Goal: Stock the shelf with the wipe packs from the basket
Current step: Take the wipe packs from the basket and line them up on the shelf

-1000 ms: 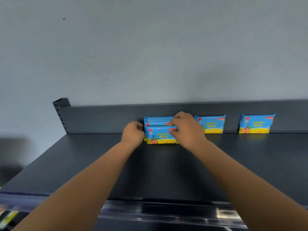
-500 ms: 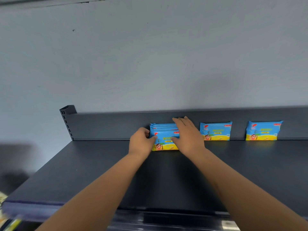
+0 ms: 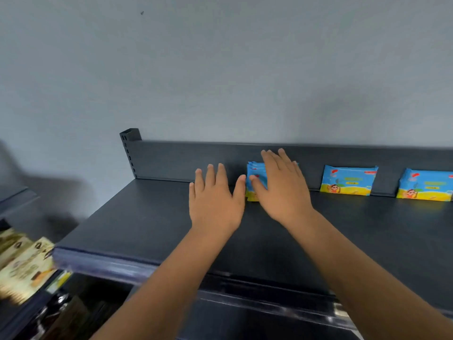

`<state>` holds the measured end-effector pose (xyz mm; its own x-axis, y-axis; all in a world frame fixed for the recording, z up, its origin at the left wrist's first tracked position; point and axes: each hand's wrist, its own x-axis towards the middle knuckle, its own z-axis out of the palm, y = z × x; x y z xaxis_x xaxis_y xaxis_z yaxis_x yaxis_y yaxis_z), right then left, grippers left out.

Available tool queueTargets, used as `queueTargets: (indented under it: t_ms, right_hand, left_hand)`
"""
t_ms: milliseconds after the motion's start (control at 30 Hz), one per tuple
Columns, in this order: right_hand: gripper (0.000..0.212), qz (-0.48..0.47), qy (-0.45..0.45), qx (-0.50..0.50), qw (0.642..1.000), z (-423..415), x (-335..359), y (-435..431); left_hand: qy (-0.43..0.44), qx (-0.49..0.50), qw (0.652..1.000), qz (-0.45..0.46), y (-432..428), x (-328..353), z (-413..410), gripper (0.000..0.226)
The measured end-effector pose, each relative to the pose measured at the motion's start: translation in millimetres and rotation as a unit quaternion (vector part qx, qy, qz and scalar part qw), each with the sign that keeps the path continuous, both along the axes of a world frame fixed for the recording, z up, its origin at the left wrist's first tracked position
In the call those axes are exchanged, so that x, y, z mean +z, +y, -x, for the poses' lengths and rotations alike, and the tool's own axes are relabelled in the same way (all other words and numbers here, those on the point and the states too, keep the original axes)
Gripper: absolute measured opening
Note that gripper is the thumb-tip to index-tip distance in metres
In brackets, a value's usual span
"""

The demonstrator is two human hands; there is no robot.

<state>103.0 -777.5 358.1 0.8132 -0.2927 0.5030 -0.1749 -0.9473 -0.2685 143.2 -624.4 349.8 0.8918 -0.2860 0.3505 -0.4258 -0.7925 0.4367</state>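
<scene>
A row of several blue-and-yellow wipe packs (image 3: 255,177) stands upright against the back rail of the dark shelf (image 3: 137,217). My right hand (image 3: 282,185) hovers in front of that row with fingers straight and spread, covering most of it. My left hand (image 3: 215,195) is just left of the row, fingers straight and spread, its thumb close to the front pack's left edge. Neither hand grips anything. Two more packs stand apart to the right, one (image 3: 348,180) in the middle and one (image 3: 426,185) at the frame's edge. The basket is out of view.
The shelf's back rail (image 3: 186,158) ends in a slotted upright post (image 3: 130,143) at the left. Behind it is a bare grey wall. Lower left, beige product packages (image 3: 24,266) sit on another shelf. The shelf's front edge carries a price strip (image 3: 103,263).
Both hands have let go of the row of packs and opened, fingers now spread. The left hand has drawn back to the left. The camera has shifted right and down.
</scene>
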Motion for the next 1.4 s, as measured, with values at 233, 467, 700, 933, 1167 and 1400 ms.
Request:
queueTargets:
  t_ms: [233, 467, 700, 933, 1167, 1400]
  right_hand:
    - [0.072, 0.003, 0.041, 0.126, 0.991, -6, -1, 107]
    - [0.072, 0.020, 0.089, 0.278, 0.956, -17, -37, 243]
    - [0.073, 0.051, 0.138, 0.409, 0.901, -8, -85, 395]
    - [0.073, 0.068, 0.189, 0.491, 0.848, 21, -143, 511]
    - [0.076, 0.022, 0.267, 0.521, 0.810, 29, -202, 580]
    - [0.070, 0.028, 0.367, 0.474, 0.800, -2, -258, 593]
  left_hand:
    - [-0.007, 0.165, 0.979, -0.123, 108, -6, 29, 0.084]
    - [0.051, 0.300, 0.948, -0.095, 246, -46, 49, 0.081]
    - [0.114, 0.405, 0.901, -0.103, 379, -90, 103, 0.082]
    - [0.178, 0.484, 0.852, -0.090, 484, -134, 169, 0.083]
    - [0.247, 0.519, 0.816, -0.054, 536, -182, 197, 0.077]
    - [0.368, 0.516, 0.773, 0.008, 572, -229, 183, 0.071]
